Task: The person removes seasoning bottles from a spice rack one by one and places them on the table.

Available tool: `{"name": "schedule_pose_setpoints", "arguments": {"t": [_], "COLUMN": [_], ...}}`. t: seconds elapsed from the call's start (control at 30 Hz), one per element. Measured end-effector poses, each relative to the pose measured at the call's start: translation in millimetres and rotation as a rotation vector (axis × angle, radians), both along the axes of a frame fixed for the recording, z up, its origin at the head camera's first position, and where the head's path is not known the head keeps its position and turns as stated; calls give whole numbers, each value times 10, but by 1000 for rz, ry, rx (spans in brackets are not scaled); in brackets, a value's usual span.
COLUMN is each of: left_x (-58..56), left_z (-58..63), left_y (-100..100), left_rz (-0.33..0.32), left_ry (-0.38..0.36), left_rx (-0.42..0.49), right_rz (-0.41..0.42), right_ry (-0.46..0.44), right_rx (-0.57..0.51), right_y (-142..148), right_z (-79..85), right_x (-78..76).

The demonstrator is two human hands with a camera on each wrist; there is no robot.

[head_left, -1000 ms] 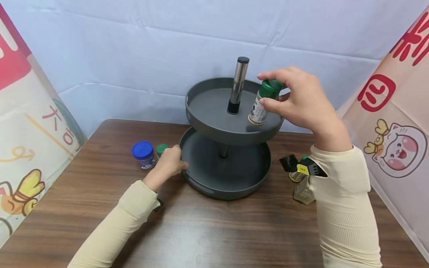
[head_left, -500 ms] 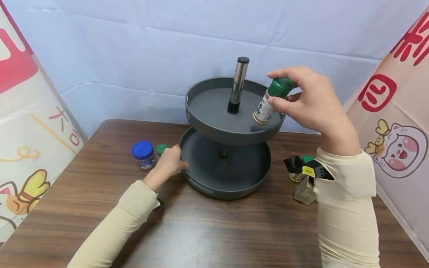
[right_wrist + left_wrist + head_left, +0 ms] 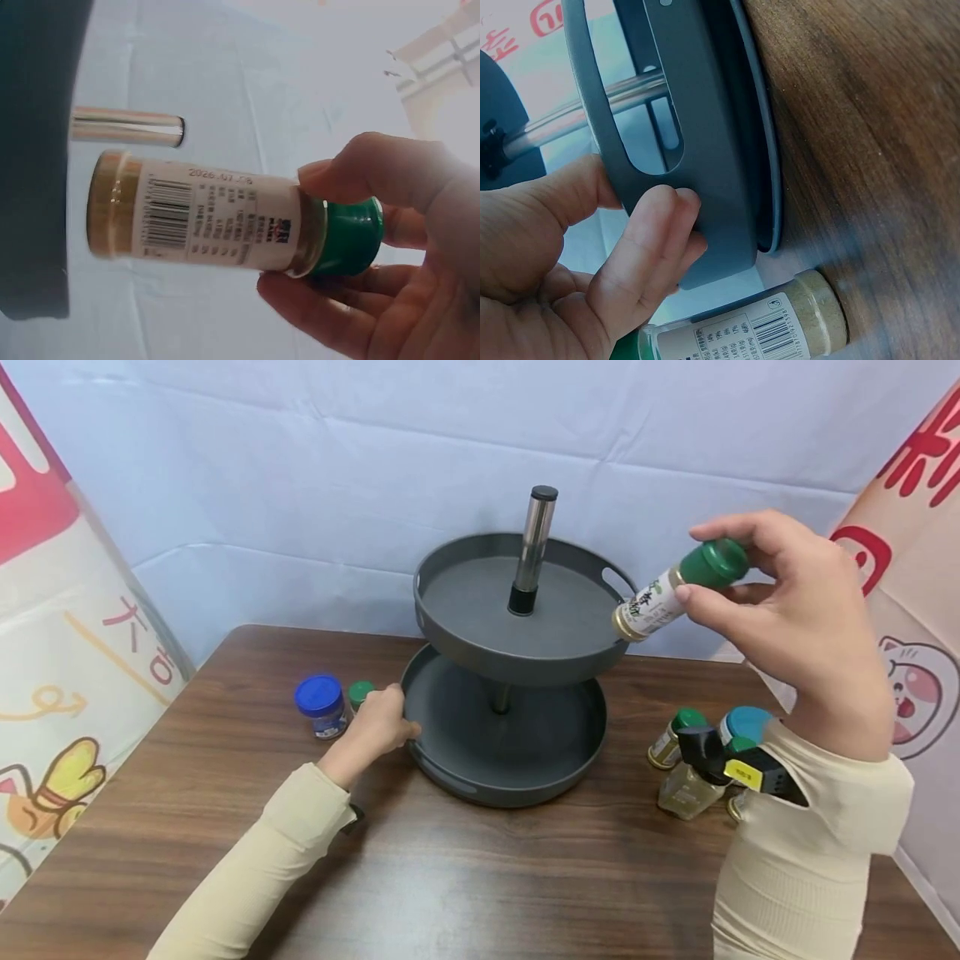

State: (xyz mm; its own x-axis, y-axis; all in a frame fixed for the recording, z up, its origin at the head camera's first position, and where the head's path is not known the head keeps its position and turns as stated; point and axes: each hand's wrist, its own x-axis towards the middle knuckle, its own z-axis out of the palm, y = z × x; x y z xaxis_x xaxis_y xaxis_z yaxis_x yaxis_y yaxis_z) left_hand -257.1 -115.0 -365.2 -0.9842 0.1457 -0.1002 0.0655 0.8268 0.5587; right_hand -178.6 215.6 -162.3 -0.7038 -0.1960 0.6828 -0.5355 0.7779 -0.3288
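Note:
A dark grey two-tier tray stands on the table, its upper tier [image 3: 480, 606] carried on a metal post [image 3: 536, 535] above the lower tier [image 3: 480, 760]. At the lower tier's left side, my left hand [image 3: 377, 722] pinches the rim; the left wrist view has its fingers against the outer wall [image 3: 712, 195], beneath a handle slot. My right hand [image 3: 817, 618] grips a spice bottle [image 3: 652, 606] near its green cap. Tilted, with its base toward the tray, the bottle overlaps the upper tier's right rim in the head view. Its barcode label [image 3: 217, 214] faces the right wrist camera.
Left of the tray stand a blue-lidded jar [image 3: 321, 697] and a green-capped bottle [image 3: 361, 693], close to my left hand. On the right, a green-capped bottle [image 3: 686, 720], a squarish glass jar [image 3: 688, 795] and a blue-lidded jar [image 3: 744, 724] stand partly behind my wrist strap.
My right hand has drawn the spice bottle rightward, from over the upper tier to its right rim, and the bottle leans more. My left hand and the tray look unmoved.

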Motion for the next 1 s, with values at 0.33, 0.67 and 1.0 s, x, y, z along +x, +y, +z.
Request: {"name": "schedule_pose_setpoints", "arguments": {"t": [0.33,0.67,1.0], "left_x": [17,-12,29], "left_z": [14,-14,-12], "left_y": [-4,14,11], "left_rz": [-6,-2,10], "left_ry": [26,28,22], "left_rx": [-25,-9,-7], "right_rz": [-72,-43,-17], "right_ry": [-86,-367,-557], "right_rx": [181,328,473], "right_y": [265,409,363], "right_z": [-163,-493,-880], "right_x": [62,-267,-513]}}
